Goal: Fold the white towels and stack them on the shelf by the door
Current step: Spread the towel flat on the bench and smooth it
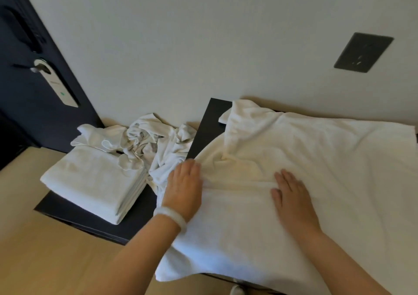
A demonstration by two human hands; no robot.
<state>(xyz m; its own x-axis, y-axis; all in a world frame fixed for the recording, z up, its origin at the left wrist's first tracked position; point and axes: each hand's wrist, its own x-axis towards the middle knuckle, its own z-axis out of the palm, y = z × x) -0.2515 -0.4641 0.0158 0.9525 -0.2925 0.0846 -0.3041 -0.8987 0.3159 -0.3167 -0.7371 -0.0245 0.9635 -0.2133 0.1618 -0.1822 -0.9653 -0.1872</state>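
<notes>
Reading the small lettering on the lock plate (56, 84) of the dark door (22, 118): not possible, too blurred. Draped over a dark counter (209, 122), a large white towel (316, 159), near corner hanging past the front edge. Alongside, on a lower shelf (135, 213) by the door: folded stack (95, 181) near the front edge, crumpled towels (147, 141) behind, touching it. Pressing flat on the towel, gripping nothing: left hand (184, 181) at its left edge, fingers straight and together; right hand (291, 195) near its middle, fingers straight, slightly spread.
</notes>
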